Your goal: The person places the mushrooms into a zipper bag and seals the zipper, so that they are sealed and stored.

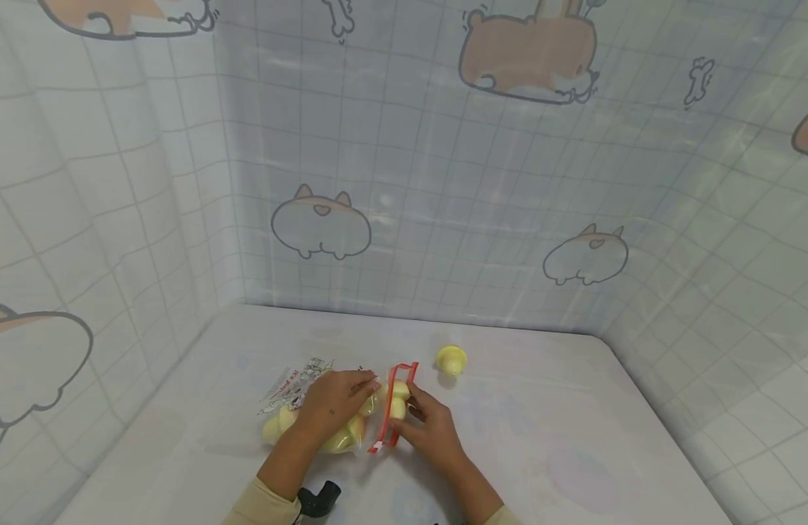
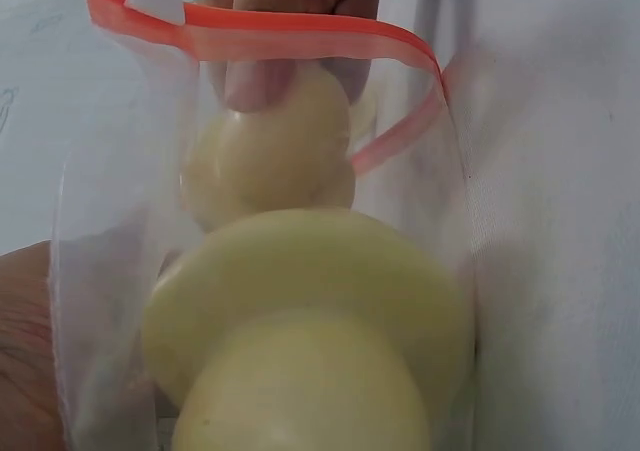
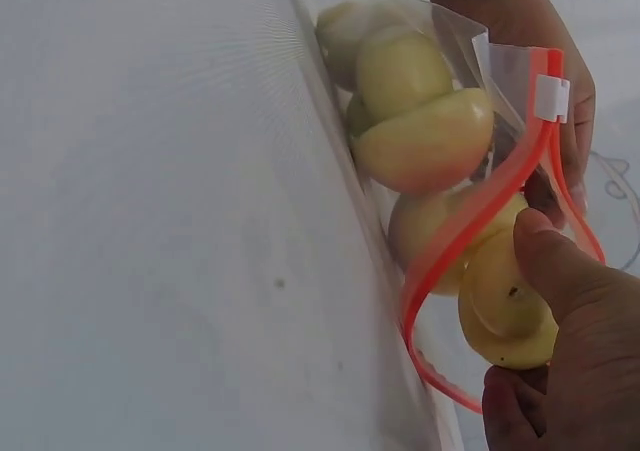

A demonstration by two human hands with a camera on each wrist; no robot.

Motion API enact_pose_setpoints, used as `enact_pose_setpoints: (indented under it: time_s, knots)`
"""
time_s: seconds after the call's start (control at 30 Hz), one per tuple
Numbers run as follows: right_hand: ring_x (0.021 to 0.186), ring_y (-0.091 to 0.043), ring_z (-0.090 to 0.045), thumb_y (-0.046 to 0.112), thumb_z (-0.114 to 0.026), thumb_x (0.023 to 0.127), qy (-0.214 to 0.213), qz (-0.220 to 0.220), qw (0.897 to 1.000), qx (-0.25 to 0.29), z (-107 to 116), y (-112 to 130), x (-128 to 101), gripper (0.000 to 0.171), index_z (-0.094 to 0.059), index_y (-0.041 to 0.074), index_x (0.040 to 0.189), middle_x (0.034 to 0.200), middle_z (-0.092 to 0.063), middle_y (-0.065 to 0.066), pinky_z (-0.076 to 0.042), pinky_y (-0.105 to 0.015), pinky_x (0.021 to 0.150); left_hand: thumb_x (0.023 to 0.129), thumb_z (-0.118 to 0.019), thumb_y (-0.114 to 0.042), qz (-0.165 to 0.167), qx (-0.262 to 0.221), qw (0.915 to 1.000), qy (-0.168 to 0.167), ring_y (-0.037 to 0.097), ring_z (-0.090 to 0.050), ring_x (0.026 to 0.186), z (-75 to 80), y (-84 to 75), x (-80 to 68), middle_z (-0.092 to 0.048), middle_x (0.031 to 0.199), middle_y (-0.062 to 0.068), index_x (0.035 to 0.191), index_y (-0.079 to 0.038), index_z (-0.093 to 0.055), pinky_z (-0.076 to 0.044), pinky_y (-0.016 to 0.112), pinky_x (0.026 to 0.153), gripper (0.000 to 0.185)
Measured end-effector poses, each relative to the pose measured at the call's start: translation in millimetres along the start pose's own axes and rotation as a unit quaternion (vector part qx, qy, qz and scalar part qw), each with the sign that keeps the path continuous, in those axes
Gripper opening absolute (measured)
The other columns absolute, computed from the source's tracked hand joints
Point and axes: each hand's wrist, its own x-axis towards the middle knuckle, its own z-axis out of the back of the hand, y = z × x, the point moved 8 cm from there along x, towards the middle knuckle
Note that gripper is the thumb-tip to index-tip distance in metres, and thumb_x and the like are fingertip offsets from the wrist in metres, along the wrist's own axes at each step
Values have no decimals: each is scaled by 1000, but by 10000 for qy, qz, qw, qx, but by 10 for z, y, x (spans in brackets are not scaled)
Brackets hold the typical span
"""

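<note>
- On the white table (image 1: 548,437), near its front edge, I have a clear zip bag (image 1: 351,419) lying on its side with its orange-red zipper mouth (image 1: 394,405) standing open toward my right.
- My left hand (image 1: 335,401) rests on top of the bag, fingers bent over it and gripping the plastic near the mouth.
- My right hand (image 1: 430,426) is at the mouth, thumb and fingers pinched round a pale yellow mushroom-shaped piece (image 3: 505,306) that sits half through the orange rim.
- Several more yellow pieces (image 3: 415,121) are packed inside the bag, pressed against the plastic.
- One yellow piece (image 1: 451,359) lies alone on the table just beyond the bag's mouth, apart from both hands.
- A printed wrapper (image 1: 292,383) lies flat just behind my left hand.
</note>
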Motion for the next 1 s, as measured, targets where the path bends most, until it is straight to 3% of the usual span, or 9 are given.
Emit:
enact_pose_setpoints:
  time_s: [0.27,0.5,0.7,1.0]
  knots:
    - [115,-27,-65,16,-81,85,66,-50,9996,-275,-96,-6,51,71,-48,2,146,125,-62,-9,-53,-34,94,95,-62,-50,47,-27,10000,40,22,-68,112,-7,-1,9,-73,117,-5,119,-22,-75,-55,47,92,39]
    - [112,-21,-65,22,-80,86,72,-107,9971,-754,-161,-4,85,67,-51,8,145,122,-65,-3,-54,-34,94,95,-64,-45,-143,-97,9998,-77,22,-70,108,12,-37,-8,-74,112,-5,115,-20,-77,-57,46,85,34]
    - [88,-12,-60,34,-82,83,98,-342,9910,-1294,-192,-29,107,69,-55,12,143,110,-69,4,-55,-22,76,94,-65,-47,-144,21,9998,-136,21,-70,106,16,-40,-8,-75,111,-7,114,-23,-77,-57,45,81,34]
    - [69,-5,-52,21,-84,79,396,-302,9871,-1519,-263,-41,130,60,-63,9,133,82,-61,6,-48,-19,60,93,-66,-47,-73,62,9999,-83,21,-70,108,5,-26,-7,-74,112,-7,112,-25,-78,-56,47,83,32]
